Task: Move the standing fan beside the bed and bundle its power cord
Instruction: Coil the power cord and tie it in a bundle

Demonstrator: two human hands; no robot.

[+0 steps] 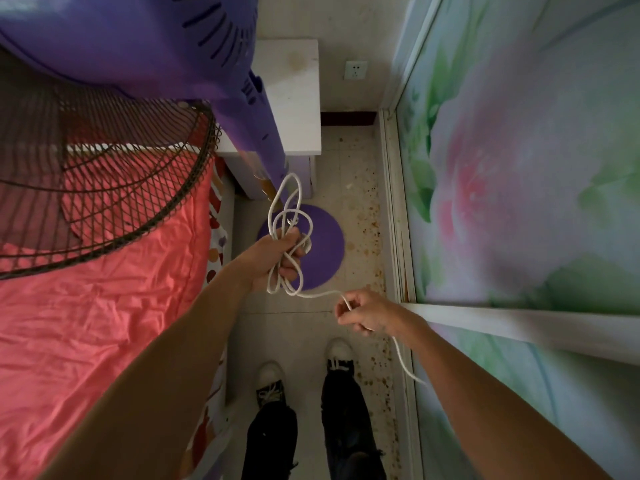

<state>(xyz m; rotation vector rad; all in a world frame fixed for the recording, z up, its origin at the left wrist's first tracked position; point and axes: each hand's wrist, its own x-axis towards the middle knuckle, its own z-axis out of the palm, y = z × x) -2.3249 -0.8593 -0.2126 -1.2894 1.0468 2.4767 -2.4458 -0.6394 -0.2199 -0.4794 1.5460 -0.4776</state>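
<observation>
Here cord (289, 216) loops in left hand (277, 259) (tail in right hand (367, 311))

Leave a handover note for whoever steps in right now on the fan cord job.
Left hand: closed on the looped bundle of white power cord.
Right hand: pinching the loose tail, which runs off past the right forearm.
Standing fan: already beside the bed, round base on the floor.
Done: fan placed, several loops gathered.
Left: wind in the remaining tail and secure the bundle.
</observation>
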